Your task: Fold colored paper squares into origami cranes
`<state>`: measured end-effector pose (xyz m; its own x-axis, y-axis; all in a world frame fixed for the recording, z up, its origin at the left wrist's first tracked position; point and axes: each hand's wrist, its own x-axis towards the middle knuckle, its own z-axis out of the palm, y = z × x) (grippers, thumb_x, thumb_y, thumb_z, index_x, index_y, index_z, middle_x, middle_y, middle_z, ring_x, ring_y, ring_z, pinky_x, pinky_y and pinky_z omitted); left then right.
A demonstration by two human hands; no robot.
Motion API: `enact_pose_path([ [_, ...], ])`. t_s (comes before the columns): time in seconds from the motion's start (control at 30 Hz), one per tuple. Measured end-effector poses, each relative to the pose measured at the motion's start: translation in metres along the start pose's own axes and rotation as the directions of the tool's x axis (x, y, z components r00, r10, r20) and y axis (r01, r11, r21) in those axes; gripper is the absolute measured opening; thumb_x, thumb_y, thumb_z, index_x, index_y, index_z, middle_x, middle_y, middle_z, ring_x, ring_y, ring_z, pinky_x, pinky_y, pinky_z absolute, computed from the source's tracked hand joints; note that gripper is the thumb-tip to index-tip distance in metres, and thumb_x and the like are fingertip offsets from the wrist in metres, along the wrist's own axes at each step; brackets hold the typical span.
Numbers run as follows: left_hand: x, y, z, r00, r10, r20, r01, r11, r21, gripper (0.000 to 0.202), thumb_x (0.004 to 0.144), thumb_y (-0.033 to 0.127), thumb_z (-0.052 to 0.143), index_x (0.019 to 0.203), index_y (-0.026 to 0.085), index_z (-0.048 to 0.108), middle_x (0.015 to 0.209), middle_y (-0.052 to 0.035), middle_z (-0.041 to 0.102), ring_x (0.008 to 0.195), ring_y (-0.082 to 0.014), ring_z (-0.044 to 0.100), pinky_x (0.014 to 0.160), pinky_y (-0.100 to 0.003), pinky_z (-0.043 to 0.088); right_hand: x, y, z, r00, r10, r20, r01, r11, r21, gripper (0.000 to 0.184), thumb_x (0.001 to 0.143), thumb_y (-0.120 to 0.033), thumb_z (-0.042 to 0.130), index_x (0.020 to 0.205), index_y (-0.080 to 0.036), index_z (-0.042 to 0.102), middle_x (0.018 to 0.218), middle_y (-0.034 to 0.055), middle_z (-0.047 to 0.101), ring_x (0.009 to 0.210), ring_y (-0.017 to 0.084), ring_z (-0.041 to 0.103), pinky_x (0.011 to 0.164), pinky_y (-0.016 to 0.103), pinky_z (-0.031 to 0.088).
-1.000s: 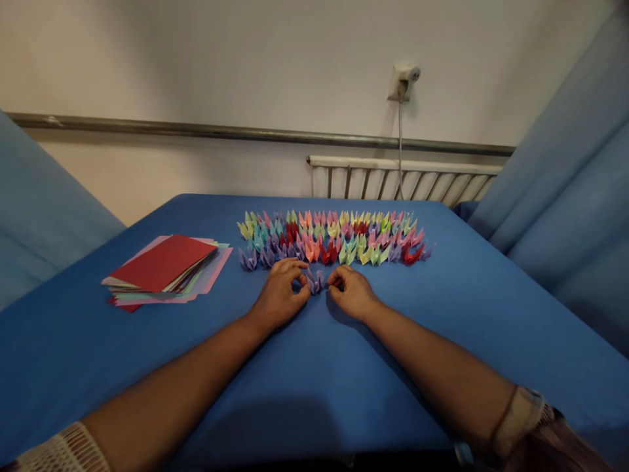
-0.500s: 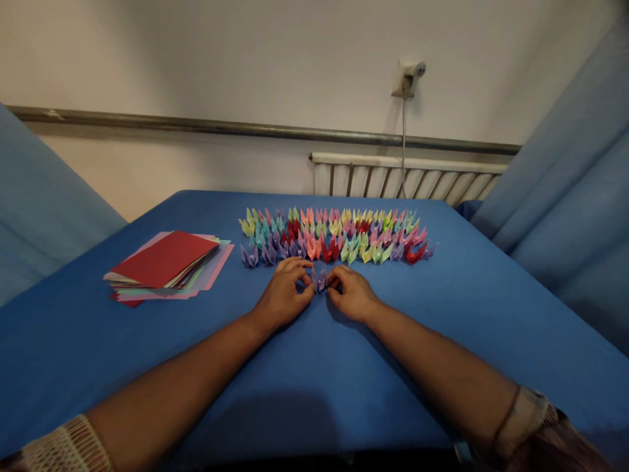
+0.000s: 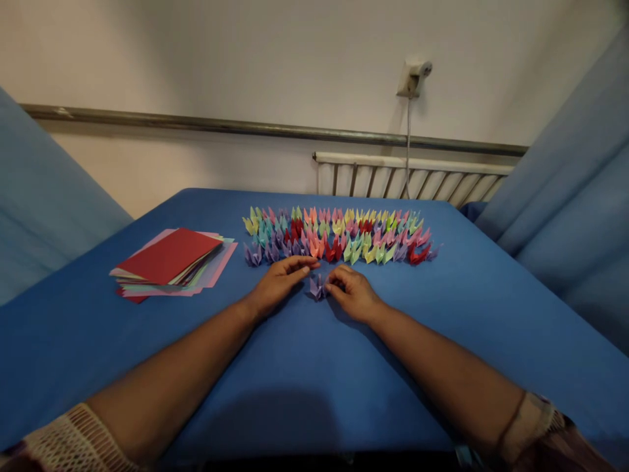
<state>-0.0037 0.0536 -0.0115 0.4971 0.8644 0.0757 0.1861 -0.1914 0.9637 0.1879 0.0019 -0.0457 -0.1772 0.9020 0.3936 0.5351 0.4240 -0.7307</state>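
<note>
A purple origami crane (image 3: 316,287) is low over or on the blue tabletop, between my two hands. My right hand (image 3: 352,292) pinches its right end between thumb and fingers. My left hand (image 3: 282,280) is apart from the crane, just to its left and a little behind, with fingers stretched out towards the right and holding nothing. Beyond both hands stand several rows of small folded paper cranes (image 3: 334,248) in purple, red, pink, yellow, green and blue.
To the left lies a fanned stack of coloured paper sheets (image 3: 171,257), red on top. The blue-covered table (image 3: 275,393) stands by a wall with a radiator (image 3: 373,177), a rail (image 3: 246,128) and a plugged socket (image 3: 413,78). Blue curtains (image 3: 565,170) hang at both sides.
My left hand has let go of the purple crane and straightened its fingers, moving slightly back from it. My right hand keeps its pinch. The view has shifted a little.
</note>
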Motion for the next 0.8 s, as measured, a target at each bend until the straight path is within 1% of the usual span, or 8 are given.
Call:
enact_pose_path([
  [0.13,0.005,-0.003,-0.006,0.967,-0.041,0.251,0.057,0.997,-0.057,0.036,0.078,0.037,0.069,0.107,0.016,0.067,0.108,-0.0093,0.072,0.1,-0.0216,0.066,0.094,-0.039,0.048,-0.002,0.001,0.0,0.999,-0.04,0.018,0.039,0.999,0.019,0.009,0.086,-0.014,0.056,0.08,-0.02,0.057,0.081,0.0002,0.055,0.076,0.014,0.054,0.072,0.026,0.043],
  [0.23,0.006,-0.005,-0.006,0.938,-0.009,0.347,0.023,0.999,-0.038,0.029,0.074,0.034,0.073,0.097,0.017,0.069,0.099,-0.0072,0.072,0.09,-0.0193,0.067,0.089,-0.037,0.051,-0.002,0.002,0.0,0.999,-0.042,0.034,0.041,0.999,0.03,0.008,0.085,-0.014,0.056,0.081,-0.02,0.057,0.081,0.0003,0.055,0.076,0.014,0.054,0.072,0.026,0.043],
  [0.33,0.005,-0.005,-0.007,0.931,0.04,0.363,-0.042,0.999,-0.002,0.019,0.074,0.032,0.072,0.084,0.017,0.068,0.103,-0.0071,0.07,0.094,-0.0195,0.066,0.091,-0.037,0.05,-0.002,0.001,-0.001,0.997,-0.055,0.052,0.055,0.998,0.017,0.008,0.085,-0.013,0.056,0.08,-0.02,0.056,0.08,-0.0001,0.054,0.075,0.014,0.053,0.071,0.026,0.041],
  [0.43,0.006,-0.006,-0.009,0.934,0.074,0.351,-0.123,0.985,0.119,0.013,0.076,0.029,0.068,0.079,0.017,0.067,0.112,-0.0085,0.067,0.104,-0.0216,0.063,0.097,-0.039,0.046,-0.002,0.0,-0.003,0.998,-0.031,0.045,0.032,0.999,-0.011,0.01,0.085,-0.012,0.055,0.078,-0.019,0.055,0.077,-0.0007,0.052,0.072,0.014,0.051,0.069,0.026,0.039],
  [0.5,0.006,-0.007,-0.011,0.937,0.089,0.338,-0.161,0.968,0.192,0.011,0.077,0.027,0.067,0.079,0.017,0.067,0.115,-0.0096,0.066,0.109,-0.0227,0.062,0.1,-0.04,0.044,-0.001,0.001,-0.003,0.999,0.0,0.039,0.002,0.999,-0.033,0.011,0.084,-0.011,0.056,0.076,-0.019,0.054,0.076,-0.001,0.052,0.071,0.013,0.05,0.067,0.025,0.038],
  [0.6,0.007,-0.007,-0.013,0.941,0.098,0.323,-0.178,0.957,0.229,0.011,0.077,0.028,0.066,0.078,0.017,0.067,0.117,-0.0098,0.066,0.111,-0.0228,0.061,0.101,-0.04,0.043,-0.002,0.003,-0.003,0.998,0.037,0.06,-0.034,0.999,-0.038,0.01,0.083,-0.011,0.056,0.077,-0.019,0.056,0.075,-0.0013,0.053,0.069,0.013,0.05,0.065,0.024,0.038],
  [0.73,0.008,-0.009,-0.012,0.942,0.108,0.319,-0.184,0.959,0.217,0.011,0.077,0.028,0.065,0.081,0.018,0.067,0.118,-0.0088,0.066,0.112,-0.0223,0.061,0.1,-0.041,0.044,-0.002,0.003,-0.001,0.996,0.04,0.075,-0.039,0.999,-0.016,0.009,0.081,-0.012,0.058,0.075,-0.019,0.057,0.074,-0.0019,0.053,0.066,0.012,0.05,0.063,0.024,0.038],
  [0.8,0.008,-0.011,-0.011,0.947,0.109,0.301,-0.171,0.967,0.189,0.016,0.076,0.027,0.065,0.09,0.018,0.067,0.116,-0.0089,0.067,0.11,-0.022,0.061,0.099,-0.041,0.045,-0.002,0.003,0.0,0.998,0.028,0.062,-0.028,1.0,-0.012,0.009,0.081,-0.013,0.059,0.074,-0.019,0.057,0.074,-0.0019,0.053,0.066,0.012,0.05,0.063,0.024,0.038],
])
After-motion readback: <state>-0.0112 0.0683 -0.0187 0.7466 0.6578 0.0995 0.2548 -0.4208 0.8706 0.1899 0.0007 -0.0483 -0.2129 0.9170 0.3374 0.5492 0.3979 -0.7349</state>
